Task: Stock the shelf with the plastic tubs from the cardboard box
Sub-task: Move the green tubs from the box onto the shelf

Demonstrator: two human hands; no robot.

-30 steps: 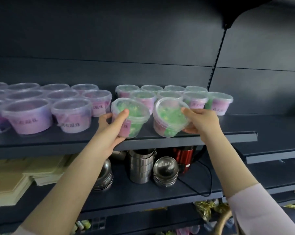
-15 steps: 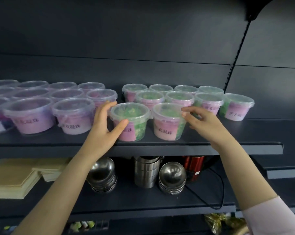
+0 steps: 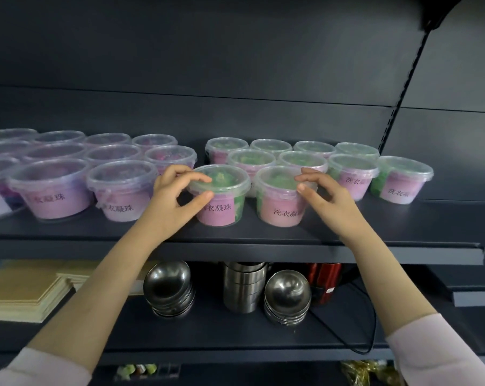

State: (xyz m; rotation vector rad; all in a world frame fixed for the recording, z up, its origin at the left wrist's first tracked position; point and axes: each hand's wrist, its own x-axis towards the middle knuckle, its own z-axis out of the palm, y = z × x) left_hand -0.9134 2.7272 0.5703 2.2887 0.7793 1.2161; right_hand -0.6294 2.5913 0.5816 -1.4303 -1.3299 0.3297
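Two clear lidded tubs with green contents and pink labels stand upright at the front of the dark shelf [image 3: 235, 246]. My left hand [image 3: 174, 199] pinches the rim of the left tub [image 3: 222, 207], thumb under the lid and fingers on top. My right hand [image 3: 325, 199] touches the right tub [image 3: 277, 213] the same way at its right rim. Behind them stand several more green tubs [image 3: 353, 176]. Several purple tubs [image 3: 118, 190] fill the shelf's left part. The cardboard box is not in view.
Bare shelf surface lies right of the last green tub [image 3: 400, 179]. On the shelf below are steel bowls [image 3: 169, 285], stacked steel cups [image 3: 244, 285], more bowls [image 3: 287, 293], a red item [image 3: 323, 282], a black cable [image 3: 369, 330] and yellow paper stacks [image 3: 18, 291].
Both tubs went from tilted in my hands to standing on the shelf front. My fingers have since shifted to the tubs' rims, and the view has moved closer.
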